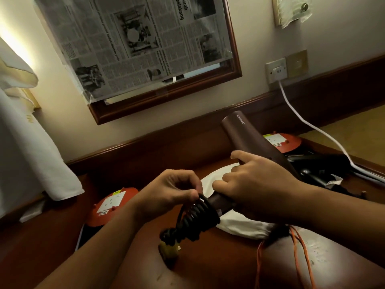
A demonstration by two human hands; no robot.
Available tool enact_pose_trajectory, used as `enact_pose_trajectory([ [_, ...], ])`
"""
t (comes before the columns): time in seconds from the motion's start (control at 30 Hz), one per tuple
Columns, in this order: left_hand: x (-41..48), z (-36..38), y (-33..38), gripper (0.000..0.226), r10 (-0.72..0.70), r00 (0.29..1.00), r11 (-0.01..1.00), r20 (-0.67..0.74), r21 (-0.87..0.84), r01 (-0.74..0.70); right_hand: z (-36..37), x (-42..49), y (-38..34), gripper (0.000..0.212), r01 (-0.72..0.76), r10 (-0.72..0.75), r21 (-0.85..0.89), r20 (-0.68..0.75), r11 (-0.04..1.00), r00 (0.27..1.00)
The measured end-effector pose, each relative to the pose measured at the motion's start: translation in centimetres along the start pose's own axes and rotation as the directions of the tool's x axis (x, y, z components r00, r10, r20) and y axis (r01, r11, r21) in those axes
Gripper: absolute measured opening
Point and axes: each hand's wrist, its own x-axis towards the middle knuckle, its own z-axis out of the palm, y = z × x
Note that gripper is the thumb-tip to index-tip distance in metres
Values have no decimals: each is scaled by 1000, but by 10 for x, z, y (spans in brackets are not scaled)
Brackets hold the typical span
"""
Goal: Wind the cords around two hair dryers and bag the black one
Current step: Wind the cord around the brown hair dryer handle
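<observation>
A dark brown hair dryer (248, 136) is held above the wooden table, barrel pointing up toward the wall. My right hand (256, 184) grips it where barrel meets handle. Its black cord (198, 215) sits in several tight coils around the handle's lower end. My left hand (168, 195) pinches the top loop of that cord. The plug (168, 236) dangles below the coils. A white cloth bag (235, 224) lies on the table under the dryer. A black hair dryer (316, 172) lies at the right, partly hidden behind my right arm.
Two red round extension reels stand on the table, one (110, 205) at the left and one (279, 142) at the back right. An orange cable (300, 253) runs down the front right. A white cable (312, 126) hangs from the wall socket (277, 70). White cloth (31, 142) hangs at left.
</observation>
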Motion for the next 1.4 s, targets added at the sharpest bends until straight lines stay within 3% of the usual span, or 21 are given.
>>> enact_pose_trajectory([
  [0.07, -4, 7, -12, 36, -2, 992, 991, -129, -133, -16, -10, -1, 2, 14, -60, 61, 55, -18, 997, 998],
  [0.2, -11, 42, -36, 31, -89, 900, 988, -426, -153, 25, -23, 3, -6, 21, -234, 244, 201, -23, 951, 970],
  [0.37, -17, 89, -30, 37, -199, 915, 975, -352, -167, 148, -15, 23, -5, 25, -442, 449, 334, 61, 832, 891],
  [0.5, -19, 105, -27, 22, -265, 870, 934, -416, -334, 125, -2, 37, -3, 26, -504, 491, 295, 123, 812, 862],
  [0.53, -19, 104, -28, 20, -287, 853, 938, -435, -310, 158, 1, 37, -1, 26, -505, 489, 255, 125, 825, 863],
  [0.6, -22, 97, -27, 21, -303, 828, 951, -471, -92, 295, 7, 36, 2, 22, -493, 472, 159, 153, 855, 868],
  [0.67, -25, 83, -20, 20, -167, 854, 871, -492, 333, 362, 13, 34, 2, 17, -456, 437, 64, 198, 887, 877],
  [0.73, -27, 69, -3, 22, -2, 936, 601, -352, 747, 282, 19, 33, -2, 15, -400, 388, -1, 241, 917, 889],
  [0.77, -25, 61, 8, 24, 38, 967, 475, -252, 856, 204, 20, 32, -5, 14, -370, 360, -14, 264, 929, 895],
  [0.8, -23, 53, 21, 23, 47, 988, 390, -148, 913, 118, 21, 31, -9, 13, -336, 327, -18, 288, 942, 900],
  [0.87, -15, 34, 42, 18, 1, 998, 312, 68, 948, -65, 20, 31, -17, 12, -251, 242, -12, 314, 968, 918],
  [0.93, -7, 18, 52, 14, 8, 986, 328, 167, 931, -160, 16, 29, -25, 13, -169, 156, 19, 302, 985, 941],
  [1.0, -1, 8, 51, 13, 80, 985, 412, 154, 895, -173, 11, 26, -27, 12, -128, 114, 31, 287, 991, 951],
  [1.13, 0, 6, 23, 12, 215, 977, 776, 2, 607, -171, 2, 21, -27, 2, -104, 79, 74, 289, 992, 954],
  [1.23, -3, 17, -8, 19, 64, 990, 975, -125, 221, -34, -3, 19, -31, 8, -51, 29, 63, 314, 997, 949],
  [1.3, -8, 25, -26, 27, -40, 984, 998, -174, 36, 47, -1, 19, -34, 6, -35, 13, 62, 319, 997, 947],
  [1.4, -24, 36, -41, 30, -181, 951, 983, -252, -68, 169, 5, 24, -35, 12, -20, -2, 59, 346, 998, 938],
])
